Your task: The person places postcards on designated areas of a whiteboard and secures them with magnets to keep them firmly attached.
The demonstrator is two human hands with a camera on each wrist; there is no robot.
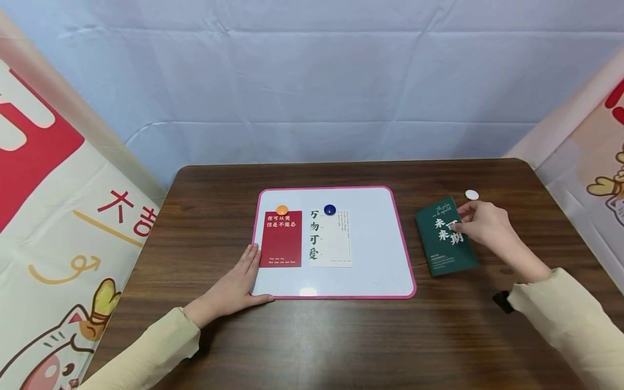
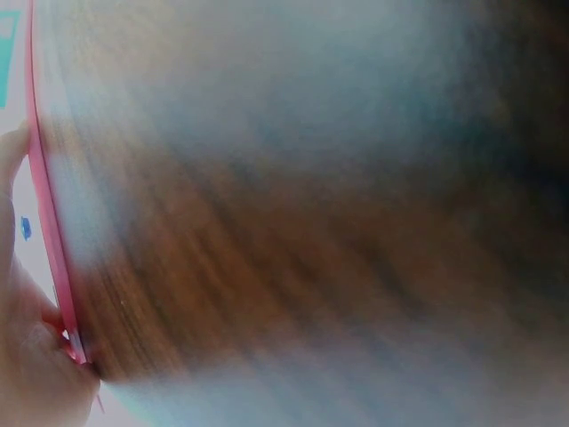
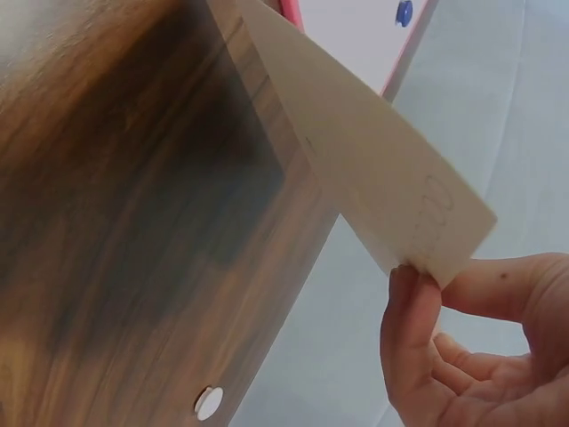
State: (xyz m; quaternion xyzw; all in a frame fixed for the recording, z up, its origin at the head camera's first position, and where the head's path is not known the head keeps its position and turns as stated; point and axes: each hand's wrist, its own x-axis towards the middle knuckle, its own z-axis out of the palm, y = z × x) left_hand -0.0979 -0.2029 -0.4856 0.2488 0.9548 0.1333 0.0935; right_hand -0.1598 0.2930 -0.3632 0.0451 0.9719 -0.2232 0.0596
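Note:
My right hand [image 1: 487, 225] pinches a dark green card [image 1: 446, 257] between thumb and fingers at its right edge. In the right wrist view the card's pale back [image 3: 364, 142] faces the camera, lifted at a slant above the table. A small whiteboard [image 1: 377, 244] with a pink rim lies mid-table. Its left edge and lower left corner are touched by my left hand [image 1: 231, 287], fingers extended. On the board lie a red card [image 1: 281, 244] under an orange magnet [image 1: 282, 209] and a white card [image 1: 336, 244] under a dark blue magnet [image 1: 330, 209].
A round white magnet [image 1: 472, 195] lies on the dark wooden table [image 1: 312, 346], just beyond my right hand. Pale cloth [image 1: 312, 81] hangs behind the table, and printed cloths [image 1: 49, 216] hang at both sides.

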